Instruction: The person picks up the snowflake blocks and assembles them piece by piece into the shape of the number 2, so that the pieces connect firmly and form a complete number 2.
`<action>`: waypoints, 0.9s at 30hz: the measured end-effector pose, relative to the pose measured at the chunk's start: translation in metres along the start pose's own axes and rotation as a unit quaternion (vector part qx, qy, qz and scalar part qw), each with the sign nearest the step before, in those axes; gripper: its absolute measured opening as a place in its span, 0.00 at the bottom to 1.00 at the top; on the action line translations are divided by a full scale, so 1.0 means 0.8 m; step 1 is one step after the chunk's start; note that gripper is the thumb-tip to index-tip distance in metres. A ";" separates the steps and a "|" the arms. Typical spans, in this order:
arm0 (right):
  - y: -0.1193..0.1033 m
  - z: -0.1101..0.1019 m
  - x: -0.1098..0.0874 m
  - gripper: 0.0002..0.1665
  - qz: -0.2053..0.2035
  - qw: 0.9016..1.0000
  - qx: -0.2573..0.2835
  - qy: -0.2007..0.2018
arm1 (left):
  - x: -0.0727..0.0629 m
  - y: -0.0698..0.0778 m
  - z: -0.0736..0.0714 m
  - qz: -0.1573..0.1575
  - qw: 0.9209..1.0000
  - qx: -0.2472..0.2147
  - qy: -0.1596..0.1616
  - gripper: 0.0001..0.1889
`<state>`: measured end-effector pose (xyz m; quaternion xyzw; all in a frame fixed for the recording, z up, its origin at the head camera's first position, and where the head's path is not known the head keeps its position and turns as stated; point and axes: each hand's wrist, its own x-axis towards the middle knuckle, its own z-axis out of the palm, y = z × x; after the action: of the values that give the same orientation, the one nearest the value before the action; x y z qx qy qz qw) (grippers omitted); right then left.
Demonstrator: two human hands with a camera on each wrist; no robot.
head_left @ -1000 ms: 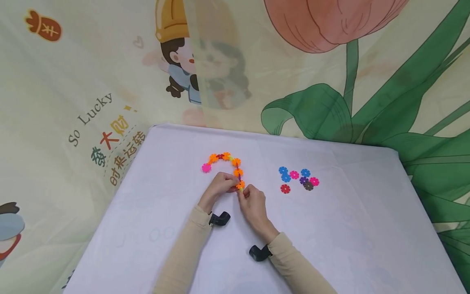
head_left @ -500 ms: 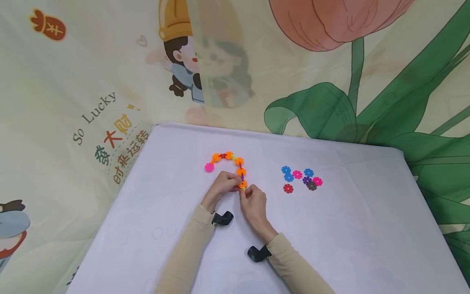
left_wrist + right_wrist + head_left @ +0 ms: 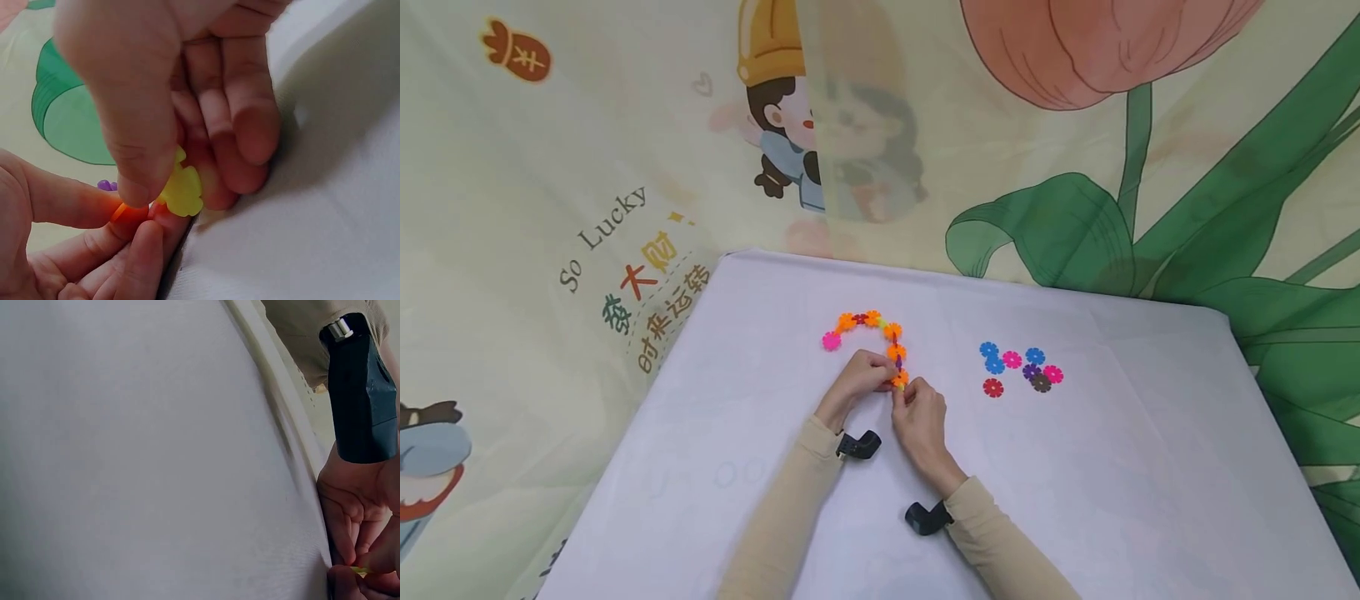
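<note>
A curved chain of interlocking snowflake discs (image 3: 892, 331) lies on the table, mostly orange with red, purple and yellow-green links. Its far end is a pink disc (image 3: 831, 341). At the near end, my left hand (image 3: 861, 379) pinches an orange snowflake disc (image 3: 900, 380) between thumb and fingers. Just below it, my right hand (image 3: 923, 421) pinches a yellow snowflake disc (image 3: 184, 190), which meets the orange one. The left wrist view shows both hands' fingertips close together there. Only a sliver of yellow shows between the fingers in the right wrist view.
Right of the hands lie several loose discs: blue (image 3: 1035, 356), pink (image 3: 1011, 359), purple (image 3: 1032, 372), dark brown (image 3: 1041, 382) and red (image 3: 992, 387). A white cloth covers the table (image 3: 1120, 467). Behind it hangs a printed curtain (image 3: 865, 233).
The head view has shifted slightly, so the scene sits a little further right. Both hands keep their pinch at the chain's near end, with hardly any movement.
</note>
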<state>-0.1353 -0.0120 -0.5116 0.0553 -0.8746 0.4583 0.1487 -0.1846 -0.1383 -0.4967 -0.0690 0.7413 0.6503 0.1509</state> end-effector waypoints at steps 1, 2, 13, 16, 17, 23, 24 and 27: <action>0.000 0.000 0.000 0.16 -0.003 1.000 -0.004 -0.001 | 0.001 0.000 0.000 0.002 1.000 0.002 -0.004 0.08; 0.000 0.000 0.001 0.17 -0.004 1.000 -0.007 -0.003 | 0.001 0.001 0.000 0.004 1.000 0.005 -0.008 0.08; -0.002 -0.004 0.008 0.17 -0.018 0.998 -0.038 -0.051 | 0.004 0.001 -0.007 0.018 0.999 0.026 -0.036 0.10; -0.004 -0.005 0.009 0.17 -0.021 0.997 -0.047 -0.061 | 0.003 0.001 -0.006 0.016 0.999 0.028 -0.038 0.10; -0.004 -0.005 0.009 0.17 -0.021 0.997 -0.050 -0.061 | 0.002 0.001 -0.006 0.016 0.999 0.028 -0.037 0.10; -0.005 -0.006 0.013 0.16 -0.013 0.997 -0.047 -0.054 | 0.005 -0.001 -0.007 0.028 0.998 0.039 -0.040 0.12; -0.005 -0.006 0.015 0.16 -0.010 0.998 -0.041 -0.055 | 0.005 -0.001 -0.008 0.028 0.998 0.041 -0.038 0.14; -0.003 -0.009 0.019 0.18 0.001 0.998 -0.016 -0.063 | 0.003 -0.001 -0.009 0.027 0.997 0.055 -0.036 0.17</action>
<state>-0.1475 -0.0072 -0.5010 0.0811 -0.8894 0.4402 0.0933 -0.1875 -0.1456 -0.4976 -0.0166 0.7714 0.6147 0.1635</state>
